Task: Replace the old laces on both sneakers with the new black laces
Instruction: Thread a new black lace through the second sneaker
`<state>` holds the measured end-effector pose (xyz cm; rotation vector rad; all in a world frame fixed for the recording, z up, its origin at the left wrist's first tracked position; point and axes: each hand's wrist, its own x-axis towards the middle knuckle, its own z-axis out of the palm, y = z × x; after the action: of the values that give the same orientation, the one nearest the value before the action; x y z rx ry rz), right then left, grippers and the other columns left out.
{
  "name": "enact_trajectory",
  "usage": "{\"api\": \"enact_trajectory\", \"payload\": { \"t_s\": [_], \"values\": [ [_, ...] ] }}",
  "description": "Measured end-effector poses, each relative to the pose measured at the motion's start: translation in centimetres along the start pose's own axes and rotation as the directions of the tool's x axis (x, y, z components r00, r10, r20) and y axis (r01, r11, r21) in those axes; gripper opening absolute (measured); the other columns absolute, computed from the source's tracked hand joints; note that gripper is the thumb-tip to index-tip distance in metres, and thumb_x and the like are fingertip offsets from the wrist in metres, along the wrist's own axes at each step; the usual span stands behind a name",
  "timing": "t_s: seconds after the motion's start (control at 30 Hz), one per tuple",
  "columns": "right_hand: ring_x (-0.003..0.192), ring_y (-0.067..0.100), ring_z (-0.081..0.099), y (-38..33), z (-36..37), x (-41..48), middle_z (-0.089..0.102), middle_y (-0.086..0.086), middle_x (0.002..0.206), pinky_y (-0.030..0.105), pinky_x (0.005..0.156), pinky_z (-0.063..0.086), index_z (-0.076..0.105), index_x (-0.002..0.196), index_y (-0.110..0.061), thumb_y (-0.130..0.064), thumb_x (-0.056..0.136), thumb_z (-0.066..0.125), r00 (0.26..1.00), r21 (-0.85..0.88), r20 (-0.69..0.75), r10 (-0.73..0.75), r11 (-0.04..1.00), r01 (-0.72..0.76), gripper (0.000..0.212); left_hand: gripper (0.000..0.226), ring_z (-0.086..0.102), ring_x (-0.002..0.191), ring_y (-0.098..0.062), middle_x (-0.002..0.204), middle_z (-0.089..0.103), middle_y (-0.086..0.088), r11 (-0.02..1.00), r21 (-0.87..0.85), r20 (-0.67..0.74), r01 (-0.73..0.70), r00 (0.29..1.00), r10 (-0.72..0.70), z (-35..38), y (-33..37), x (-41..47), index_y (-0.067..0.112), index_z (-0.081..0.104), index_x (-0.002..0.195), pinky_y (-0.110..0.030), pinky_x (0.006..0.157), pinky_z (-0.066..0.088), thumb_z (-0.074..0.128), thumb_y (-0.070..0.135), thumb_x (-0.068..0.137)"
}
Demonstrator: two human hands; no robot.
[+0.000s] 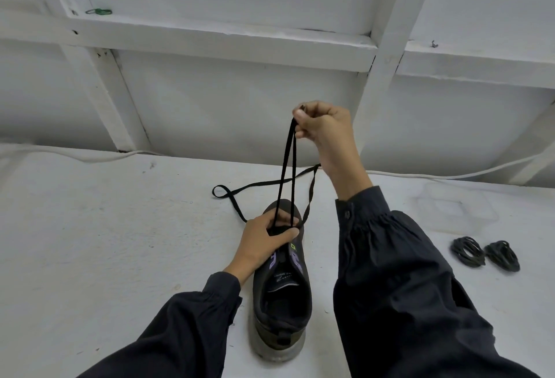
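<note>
Sneaker (282,302) on table (105,242) | left hand (264,239) grips it | right hand (321,125) pinches lace (286,167)

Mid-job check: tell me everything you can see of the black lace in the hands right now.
The lace is a flat, black, fabric-looking strip. Two strands run taut from the front of the sneaker up to the right hand, which pinches them high. The left hand grips the sneaker where they emerge. The rest trails slack, looping on the white table beyond the toe.
</note>
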<state>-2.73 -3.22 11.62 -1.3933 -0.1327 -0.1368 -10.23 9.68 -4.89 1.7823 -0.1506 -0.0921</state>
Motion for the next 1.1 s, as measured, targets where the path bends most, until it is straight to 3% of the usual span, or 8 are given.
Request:
{"api": "enact_trajectory", "payload": {
  "t_s": [0.13,0.23,0.37,0.43,0.57,0.73,0.87,1.1],
  "values": [
    [0.064,0.015,0.064,2.9,-0.8,0.4,0.062,0.009,0.083,0.025,0.068,0.059,0.065,0.099,0.003,0.006,0.092,0.060,0.997,0.018,-0.046,0.067,0.998,-0.066,0.010,0.015,0.068,0.082,-0.013,0.082,0.073,0.003,0.999,0.047,-0.016,0.021,1.000,-0.020,0.3,0.2,0.3,0.019,0.073,0.086,-0.036,0.083,0.053,0.070,0.033,0.089],
    [0.088,0.026,0.067,5.2,-3.0,0.3,0.057,0.014,0.117,0.032,0.069,0.061,0.049,0.135,0.003,-0.004,0.091,0.066,0.973,-0.280,-0.040,0.228,0.932,-0.230,0.047,0.038,0.066,0.080,-0.027,0.081,0.070,-0.010,0.999,0.043,-0.034,0.018,0.999,-0.017,0.5,-0.2,0.5,0.010,0.070,0.085,-0.046,0.081,0.051,0.067,0.048,0.086],
    [0.076,0.026,0.071,6.7,-5.4,-2.4,0.072,0.012,0.097,0.032,0.059,0.057,0.069,0.103,-0.001,-0.047,0.090,0.066,0.874,-0.819,0.012,0.485,0.507,-0.269,0.047,0.071,0.064,0.087,-0.037,0.088,0.069,-0.020,0.999,0.045,-0.036,0.003,0.999,-0.002,0.5,-0.8,0.7,0.000,0.066,0.091,-0.053,0.084,0.049,0.059,0.069,0.075],
    [0.068,0.020,0.066,7.6,-5.2,-4.1,0.070,0.006,0.080,0.028,0.056,0.049,0.071,0.086,-0.001,-0.059,0.085,0.065,0.836,-0.853,0.057,0.546,0.462,-0.243,0.058,0.061,0.065,0.083,-0.033,0.083,0.070,-0.015,0.998,0.060,-0.041,0.020,0.999,-0.018,0.5,-0.7,0.7,0.007,0.068,0.090,-0.052,0.082,0.051,0.060,0.066,0.076],
    [0.070,0.011,0.059,9.7,-3.2,-6.1,0.066,-0.007,0.069,0.028,0.067,0.046,0.075,0.075,-0.019,-0.058,0.077,0.072,0.919,-0.798,0.057,0.389,0.572,-0.192,0.039,0.014,0.070,0.086,-0.016,0.088,0.075,0.000,0.996,0.084,-0.060,0.030,0.998,-0.025,0.7,-0.4,0.8,0.028,0.071,0.097,-0.043,0.086,0.054,0.066,0.039,0.090],
    [0.064,0.011,0.058,10.4,-1.7,-6.3,0.066,-0.007,0.064,0.031,0.064,0.047,0.071,0.069,-0.026,-0.032,0.084,0.073,0.980,-0.740,-0.003,0.200,0.658,-0.137,0.016,0.006,0.070,0.086,-0.012,0.089,0.075,0.004,0.998,0.065,-0.047,0.001,0.999,0.002,0.7,-0.5,0.7,0.034,0.069,0.093,-0.039,0.086,0.055,0.070,0.033,0.088],
    [0.043,0.004,0.045,9.4,-1.3,-6.3,0.053,-0.009,0.045,0.024,0.052,0.040,0.069,0.063,-0.008,-0.008,0.084,0.071,0.984,-0.493,-0.043,0.175,0.853,-0.174,0.021,0.004,0.069,0.082,-0.011,0.083,0.074,0.005,0.998,0.055,-0.051,0.012,0.999,-0.009,0.6,-0.5,0.7,0.028,0.071,0.088,-0.035,0.082,0.055,0.072,0.031,0.087],
    [0.042,0.006,0.044,4.8,-0.4,-3.1,0.058,0.001,0.052,0.017,0.043,0.034,0.069,0.069,-0.004,-0.003,0.088,0.067,0.990,-0.232,-0.095,0.108,0.964,-0.128,0.020,0.006,0.069,0.089,-0.004,0.091,0.076,0.011,1.000,0.004,-0.041,0.023,0.999,-0.022,0.7,-0.4,0.5,0.017,0.074,0.090,-0.024,0.088,0.054,0.074,0.021,0.085]
  ]
}}
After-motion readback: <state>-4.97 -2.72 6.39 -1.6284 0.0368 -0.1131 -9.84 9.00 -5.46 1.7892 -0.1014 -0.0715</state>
